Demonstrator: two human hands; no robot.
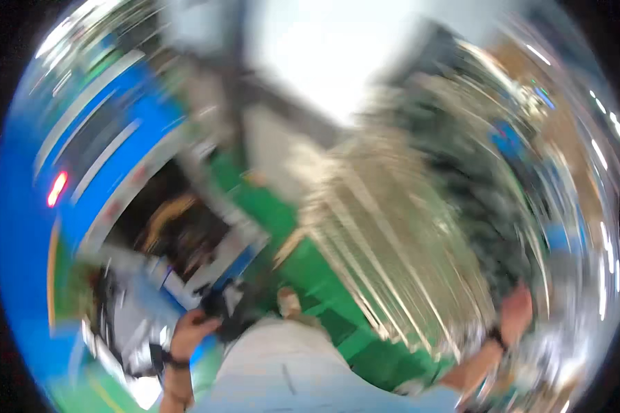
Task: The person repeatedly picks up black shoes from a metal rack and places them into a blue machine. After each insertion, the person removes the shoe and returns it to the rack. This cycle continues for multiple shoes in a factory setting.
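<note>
Strong motion blur smears the whole head view. My left hand (193, 330), with a dark band at its wrist, is low at left of centre. Its curled fingers are at the edge of a black object (231, 303) whose kind I cannot make out, and the blur hides whether they grip it. My right hand (516, 313), also with a dark wristband, is stretched out to the right, beside dark grey heaped material (486, 206). Its fingers are too smeared to read.
A large blue machine (117, 172) with a dark opening and a red light (57, 189) stands at left. Pale slatted stacks, perhaps wooden, (386, 241) rise ahead to the right. Green floor (324, 275) runs between them. A bright white area (331, 48) fills the top.
</note>
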